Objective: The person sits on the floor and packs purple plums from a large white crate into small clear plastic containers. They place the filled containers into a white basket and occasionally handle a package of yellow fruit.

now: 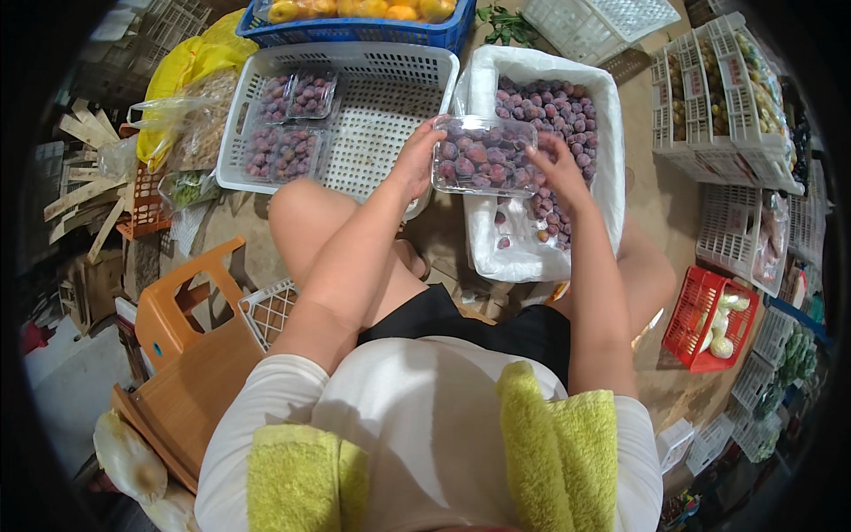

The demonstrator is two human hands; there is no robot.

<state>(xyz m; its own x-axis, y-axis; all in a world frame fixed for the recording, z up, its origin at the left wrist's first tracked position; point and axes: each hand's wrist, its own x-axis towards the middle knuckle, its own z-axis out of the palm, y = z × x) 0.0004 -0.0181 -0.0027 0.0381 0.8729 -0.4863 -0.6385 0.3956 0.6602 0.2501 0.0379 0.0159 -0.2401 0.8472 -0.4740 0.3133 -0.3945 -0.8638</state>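
Fingers of both hands, left hand (417, 160) and right hand (557, 167), clasp the ends of a clear plum punnet (483, 156), held level, long axis left-right, over a lined crate of loose plums (596, 115). Beside it, a white basket (381, 97) holds filled punnets (288, 124).

This is looking like a fruit and vegetable packing spot at a market or shop, with produce crates crowding in around the white lined crate of loose plums (567, 115). Left of it a white basket (372, 115) is holding filled clear punnets, behind it a blue crate of yellow fruit (355, 18) is sitting, and to its right stacked white crates (718, 97) and a red basket (709, 324) of greens are standing on the floor
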